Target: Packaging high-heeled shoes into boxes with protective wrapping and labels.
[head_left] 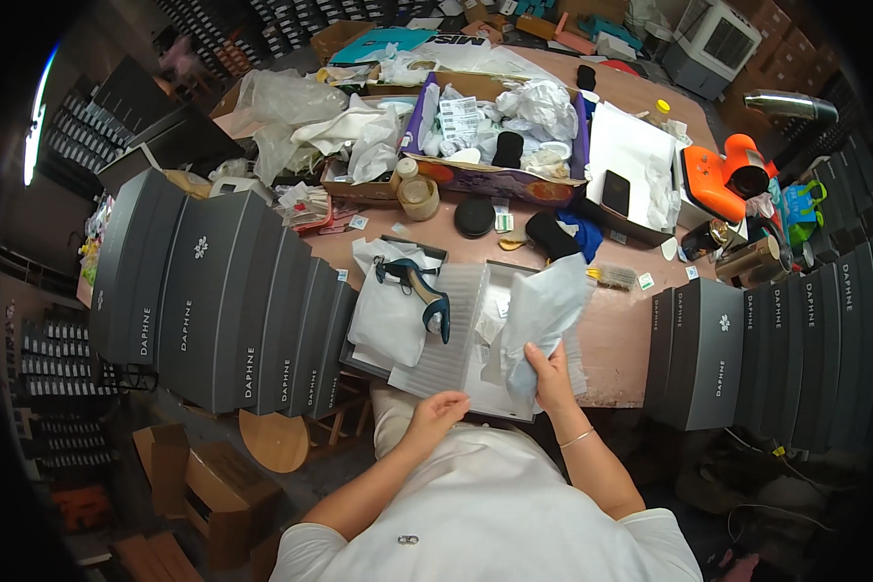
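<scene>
My right hand (551, 376) is closed on crumpled white tissue paper (543, 306), raised over the right side of an open shoe box (500, 274). Whether the paper wraps anything is hidden. My left hand (440, 419) is at the box's near edge, fingers curled together by a ribbed white foam sheet (436, 359); anything between them is too small to make out. Left of the sheet, a dark blue heeled shoe (427, 299) lies on white paper (383, 325) in a grey box lid or tray (364, 367).
Tall grey shoe boxes stand in rows at left (218, 301) and right (716, 354). Behind are a purple carton (580, 145) of crumpled paper, a glue jar (418, 197), a black round tin (474, 217), a brush (615, 277) and an orange tool (713, 184).
</scene>
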